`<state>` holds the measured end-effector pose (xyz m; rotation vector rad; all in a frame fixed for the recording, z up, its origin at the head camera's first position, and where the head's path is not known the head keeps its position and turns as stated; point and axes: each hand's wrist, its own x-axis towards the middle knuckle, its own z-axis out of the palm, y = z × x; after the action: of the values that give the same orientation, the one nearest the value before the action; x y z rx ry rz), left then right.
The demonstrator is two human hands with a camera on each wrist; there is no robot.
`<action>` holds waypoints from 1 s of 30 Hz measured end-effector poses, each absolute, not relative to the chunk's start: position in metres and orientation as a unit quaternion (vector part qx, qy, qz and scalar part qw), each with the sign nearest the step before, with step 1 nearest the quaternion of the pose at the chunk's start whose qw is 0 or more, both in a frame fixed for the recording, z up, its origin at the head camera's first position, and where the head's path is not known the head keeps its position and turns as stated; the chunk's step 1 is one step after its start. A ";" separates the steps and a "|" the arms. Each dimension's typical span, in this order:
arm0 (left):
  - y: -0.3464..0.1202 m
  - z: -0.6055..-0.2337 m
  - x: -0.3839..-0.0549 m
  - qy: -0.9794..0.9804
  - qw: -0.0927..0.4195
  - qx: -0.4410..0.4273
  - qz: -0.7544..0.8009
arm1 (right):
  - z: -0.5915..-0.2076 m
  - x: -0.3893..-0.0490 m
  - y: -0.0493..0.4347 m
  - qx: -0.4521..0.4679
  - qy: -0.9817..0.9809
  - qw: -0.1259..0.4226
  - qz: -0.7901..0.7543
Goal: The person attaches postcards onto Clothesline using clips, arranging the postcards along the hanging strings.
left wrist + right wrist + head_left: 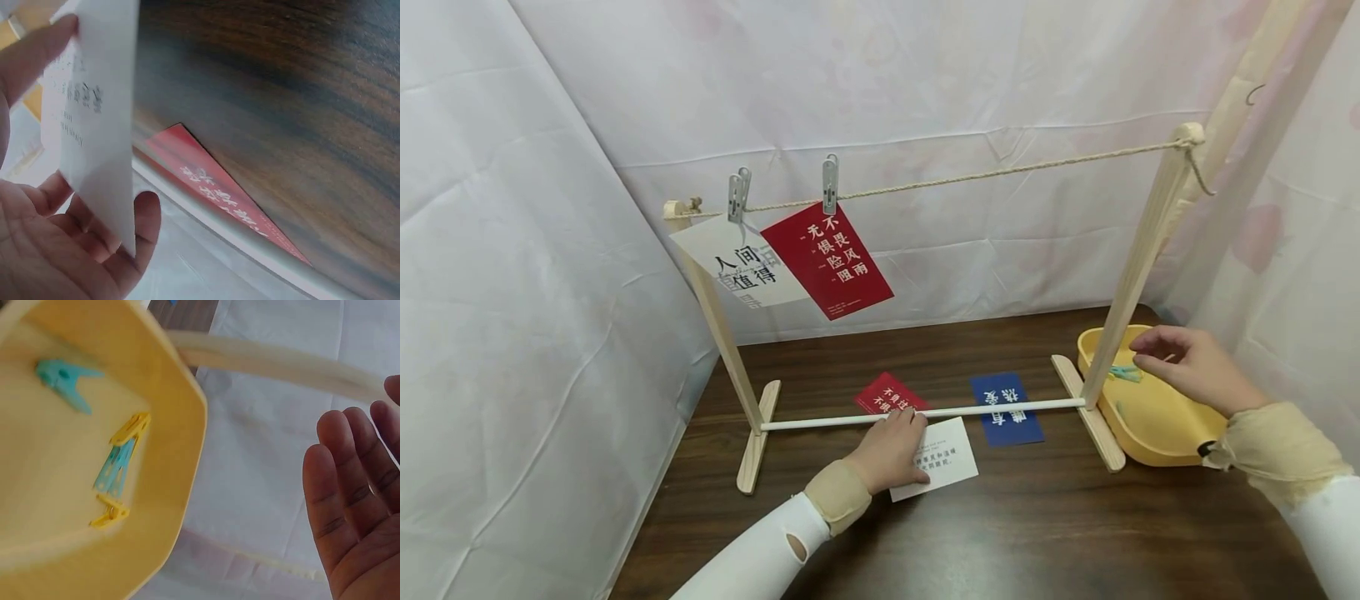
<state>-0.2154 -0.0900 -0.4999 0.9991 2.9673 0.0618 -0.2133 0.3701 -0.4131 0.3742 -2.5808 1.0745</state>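
My left hand point(891, 450) grips a white card point(951, 458) with printed lettering, close in front of the rack's white bottom bar. In the left wrist view, thumb and fingers take the card point(103, 119) by opposite edges, and it stands tilted. Over a yellow basin point(1157, 429) at the right, my right hand point(1195, 367) hovers with nothing in its fingers. Several teal and yellow clothespins lie in that basin, among them a teal clothespin point(62, 381) and a yellow clothespin point(109, 510).
From a rope point(1000, 172) strung on a wooden rack point(1138, 258), a white card point(741, 271) and a red card point(842, 287) hang by silver pegs. Another red card point(886, 390) and a blue card point(1011, 429) lie on the table by the white bar point(827, 422).
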 end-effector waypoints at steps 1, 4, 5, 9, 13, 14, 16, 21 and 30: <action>-0.090 -0.499 -0.216 0.948 0.008 0.318 0.026 | -0.413 -0.214 0.372 0.128 -0.905 0.157 0.374; -0.090 -0.495 -0.216 0.948 0.015 0.316 0.047 | -0.413 -0.217 0.376 0.120 -0.911 0.150 0.366; -0.090 -0.495 -0.216 0.948 0.015 0.315 0.049 | -0.413 -0.218 0.378 0.118 -0.913 0.147 0.362; -0.089 -0.491 -0.213 0.947 0.009 0.317 0.056 | -0.413 -0.223 0.381 0.109 -0.925 0.126 0.343; -0.086 -0.488 -0.210 0.945 0.002 0.324 0.050 | -0.414 -0.230 0.385 0.108 -0.937 0.105 0.315; -0.086 -0.487 -0.209 0.944 0.002 0.326 0.048 | -0.415 -0.231 0.386 0.107 -0.940 0.097 0.309; -0.085 -0.486 -0.208 0.943 0.002 0.330 0.047 | -0.416 -0.235 0.387 0.104 -0.947 0.082 0.292; -0.083 -0.483 -0.204 0.938 -0.001 0.343 0.046 | -0.417 -0.245 0.390 0.090 -0.962 0.030 0.256; -0.080 -0.480 -0.197 0.933 -0.011 0.357 0.043 | -0.419 -0.256 0.387 0.089 -0.965 -0.075 0.234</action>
<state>-0.1966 -0.0802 -0.4805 1.1287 2.9526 0.1374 -0.2559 0.3874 -0.4195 0.2947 -3.1860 0.7725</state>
